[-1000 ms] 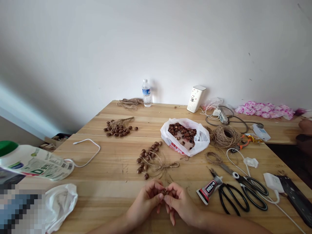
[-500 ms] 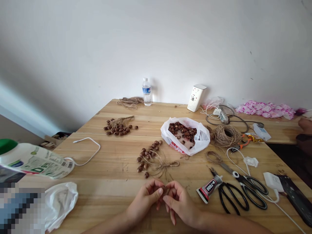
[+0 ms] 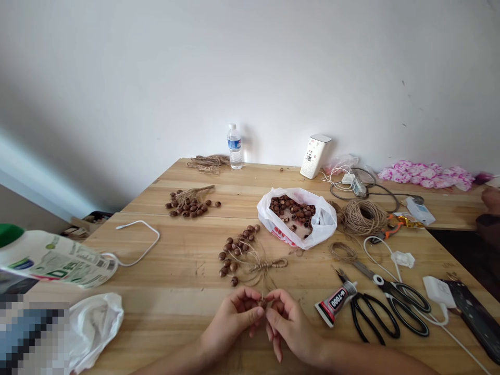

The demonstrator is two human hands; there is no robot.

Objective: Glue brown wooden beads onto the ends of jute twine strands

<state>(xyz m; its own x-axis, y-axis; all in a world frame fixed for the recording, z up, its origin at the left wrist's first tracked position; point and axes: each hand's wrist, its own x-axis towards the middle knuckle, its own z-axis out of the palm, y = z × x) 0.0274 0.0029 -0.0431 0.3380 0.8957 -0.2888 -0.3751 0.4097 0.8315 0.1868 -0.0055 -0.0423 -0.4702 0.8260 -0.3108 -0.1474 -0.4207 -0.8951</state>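
Observation:
At the front of the table, my left hand [image 3: 238, 315] and my right hand [image 3: 289, 319] meet, both pinching a small brown nut shell [image 3: 263, 303] between their fingertips. A strand of twine runs up from it to a knotted twine bundle [image 3: 269, 264] lying just beyond. More glossy brown nut shells [image 3: 233, 266] hang on that bundle's strands, spread to the left. Behind, a white plastic bag [image 3: 269, 221] stands open with many loose shells [image 3: 292, 208] inside. My fingers partly cover the held shell.
On the right lie a glue tube [image 3: 335, 303], black-handled scissors [image 3: 406, 297], a twine coil [image 3: 361, 217] and a white charger [image 3: 438, 291]. A finished-looking shell bunch [image 3: 189, 203], a water bottle [image 3: 235, 148] and a white cable [image 3: 156, 237] are further back and left. A large bottle [image 3: 58, 258] lies at left.
My fingertips have shifted slightly around the nut shell, which shows more clearly between them now. The twine above it looks straighter. Things on the table stay where they were.

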